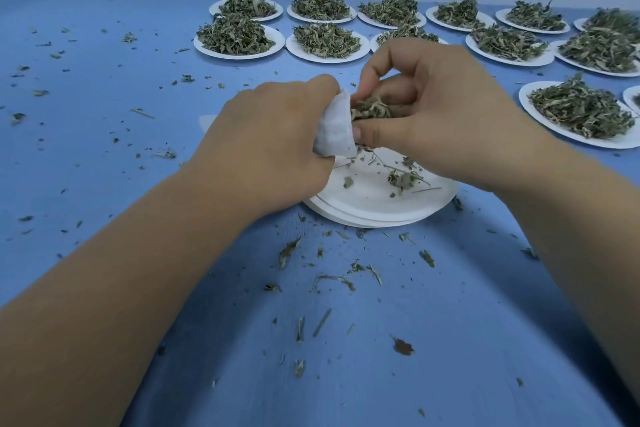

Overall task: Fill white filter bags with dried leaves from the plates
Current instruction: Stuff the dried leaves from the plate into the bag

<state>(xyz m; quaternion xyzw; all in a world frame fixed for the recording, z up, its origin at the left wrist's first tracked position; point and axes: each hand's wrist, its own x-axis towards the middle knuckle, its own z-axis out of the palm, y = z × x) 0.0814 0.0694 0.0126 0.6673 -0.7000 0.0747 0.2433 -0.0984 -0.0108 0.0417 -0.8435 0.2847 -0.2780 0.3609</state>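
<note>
Lying scattered over the blue surface (104,114) from 9 o'clock round to 6 o'clock: loose leaf crumbs (332,279). Gripping a white filter bag (334,130) near centre with the left hand (273,135), fingers curled round it, bag mouth turned toward 3 o'clock. Pinching a clump of dried leaves (372,109) at that mouth with the right hand (440,114), fingertips bunched, thumb touching the bag. Hovering over a stack of white plates (367,204) at 6 o'clock of both hands, only a few scraps on top. Standing in two rows from 11 to 2 o'clock: heaped plates (239,36). Sitting alone at 3 o'clock: one more heaped plate (581,111).
</note>
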